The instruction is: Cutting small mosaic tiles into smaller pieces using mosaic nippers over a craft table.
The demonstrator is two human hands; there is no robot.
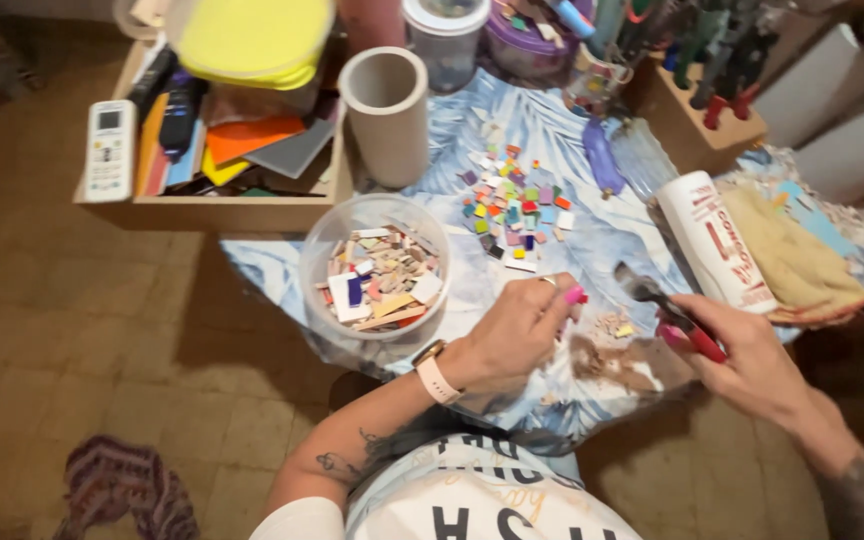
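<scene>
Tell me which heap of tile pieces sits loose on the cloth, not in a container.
The bright mixed-colour heap lies straight on the blue patterned cloth, beyond the left hand. The other, mostly pale pieces sit in the clear round bowl.

The worktop [592,240] is draped in a blue-and-white leaf-print cloth [562,130]; on the cloth stand a clear bowl [324,262] of broken tile pieces near the front left edge, a grey tube [389,115] upright behind it, and a scatter of small coloured tiles [514,205] at the middle; a purple piece [602,158] lies beyond the tiles, beside a clear glass item [642,160]; a white-and-red cylinder [714,240] lies on its side at right, against a yellow rag [792,262]; a wooden tray [212,205] of coloured sheets sits at the left corner, a white remote [110,150] on its rim; brown floor tiles [82,330] lie below, with a striped cloth [122,490] on them.
</scene>
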